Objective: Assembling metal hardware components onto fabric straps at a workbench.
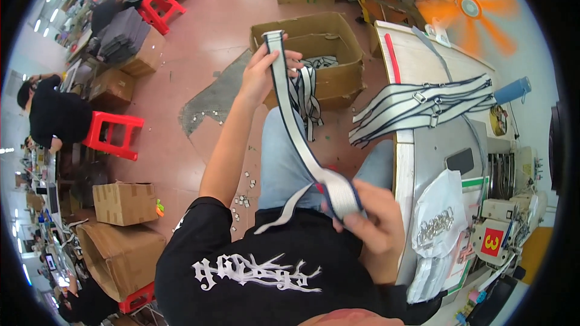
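A long white webbing strap (291, 119) with dark edges runs between my hands, held in front of my lap. My left hand (258, 76) is raised ahead, closed around the strap just below its far end, where a flat metal buckle (273, 35) seems to sit. Nearer my chest, my right hand (380, 220) grips a folded, wider part of the strap, slightly blurred. A loose tail hangs left from there, beside a small red spot. More straps (308, 99) hang below my left fingers against a cardboard box; I cannot tell whether that hand holds them too.
The open cardboard box (344, 75) ahead has straps inside. A strap bundle with metal buckles (423, 108) lies across the right-hand table, near a phone (460, 160), a plastic bag of metal parts (436, 217) and a sewing machine (498, 235). An orange fan (470, 7) spins. Other people sit left.
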Demonstrator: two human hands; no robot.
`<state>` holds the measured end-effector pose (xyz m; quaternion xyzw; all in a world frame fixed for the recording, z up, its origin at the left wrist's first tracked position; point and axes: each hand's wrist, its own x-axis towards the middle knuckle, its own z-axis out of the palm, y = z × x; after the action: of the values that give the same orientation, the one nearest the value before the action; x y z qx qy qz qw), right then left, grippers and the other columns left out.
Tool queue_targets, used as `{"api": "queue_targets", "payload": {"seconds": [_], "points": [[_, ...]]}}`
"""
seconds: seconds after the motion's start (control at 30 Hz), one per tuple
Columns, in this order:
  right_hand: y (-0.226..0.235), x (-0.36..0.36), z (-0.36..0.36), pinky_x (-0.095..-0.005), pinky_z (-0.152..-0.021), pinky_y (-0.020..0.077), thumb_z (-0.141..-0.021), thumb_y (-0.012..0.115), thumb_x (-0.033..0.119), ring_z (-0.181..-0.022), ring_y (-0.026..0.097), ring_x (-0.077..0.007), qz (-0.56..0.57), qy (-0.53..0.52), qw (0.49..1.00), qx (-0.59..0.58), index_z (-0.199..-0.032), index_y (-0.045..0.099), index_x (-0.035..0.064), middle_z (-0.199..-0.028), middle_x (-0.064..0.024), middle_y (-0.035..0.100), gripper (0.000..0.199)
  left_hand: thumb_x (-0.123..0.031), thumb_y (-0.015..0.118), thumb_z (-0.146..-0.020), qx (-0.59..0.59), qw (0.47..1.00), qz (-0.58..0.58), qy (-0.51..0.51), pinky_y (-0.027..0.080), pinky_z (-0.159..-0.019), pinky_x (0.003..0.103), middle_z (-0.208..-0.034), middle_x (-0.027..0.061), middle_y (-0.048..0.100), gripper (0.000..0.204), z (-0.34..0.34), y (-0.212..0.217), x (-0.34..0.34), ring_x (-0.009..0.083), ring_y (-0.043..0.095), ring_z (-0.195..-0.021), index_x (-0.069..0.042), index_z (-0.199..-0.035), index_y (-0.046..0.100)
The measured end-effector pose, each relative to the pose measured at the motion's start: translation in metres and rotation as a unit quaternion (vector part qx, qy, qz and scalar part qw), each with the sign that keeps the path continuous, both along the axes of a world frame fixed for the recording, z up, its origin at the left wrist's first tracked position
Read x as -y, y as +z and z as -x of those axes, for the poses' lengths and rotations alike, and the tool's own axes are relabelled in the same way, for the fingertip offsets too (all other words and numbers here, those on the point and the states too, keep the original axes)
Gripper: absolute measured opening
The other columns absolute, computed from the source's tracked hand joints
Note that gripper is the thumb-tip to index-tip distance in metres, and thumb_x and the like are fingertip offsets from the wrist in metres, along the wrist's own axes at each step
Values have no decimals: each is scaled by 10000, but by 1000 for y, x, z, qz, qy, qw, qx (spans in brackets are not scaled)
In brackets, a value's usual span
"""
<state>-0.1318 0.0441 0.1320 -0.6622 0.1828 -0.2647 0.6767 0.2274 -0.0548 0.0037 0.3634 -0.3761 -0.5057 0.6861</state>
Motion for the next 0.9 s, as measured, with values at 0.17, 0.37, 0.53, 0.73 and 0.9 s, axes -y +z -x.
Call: {"api": "queue_targets", "payload": {"seconds": [0.17,0.37,0.53,0.73,0.9], "points": [[-18,48,-27,-257,-726,528,-1017,563,-2,-798,652,-103,-48,-60,995,64,-1321,588,-51,-966,-71,688,308,-487,444,-1088,10,984,53,-170,549,-1014,470,-1314,299,646,712,77,53,-3,375,688,-1188,-30,-1609,282],[-36,100,-52,-270,-733,582,-1043,591,38,-799,706,-135,-42,-128,985,108,-1275,566,-42,-994,-109,730,247,-625,604,-970,19,976,4,-217,464,-604,220,-1021,18,635,863,131,47,-25,71,536,-692,-19,-1556,415],[-60,102,-55,-243,-775,557,-1032,565,-38,-905,701,-106,-52,-125,986,97,-1314,566,-25,-1107,-91,717,283,-287,586,-1066,-113,974,-55,-189,383,-507,202,-826,-47,549,404,143,15,-28,24,471,-591,-80,-1411,548],[-79,81,-49,-268,-774,590,-1028,559,-36,-928,730,-150,-61,-212,973,66,-1335,533,-35,-1111,-126,729,307,-264,567,-1087,-25,989,-81,-123,440,-520,198,-961,71,724,258,160,34,-24,79,595,-636,-75,-1262,584],[-105,44,-38,-296,-641,604,-1084,581,96,-710,725,-174,-124,-150,981,18,-1198,576,-24,-902,-121,735,166,-297,488,-1113,-132,991,36,-7,606,-788,471,-979,172,733,293,109,49,13,353,758,-860,-28,-1213,549]]}}
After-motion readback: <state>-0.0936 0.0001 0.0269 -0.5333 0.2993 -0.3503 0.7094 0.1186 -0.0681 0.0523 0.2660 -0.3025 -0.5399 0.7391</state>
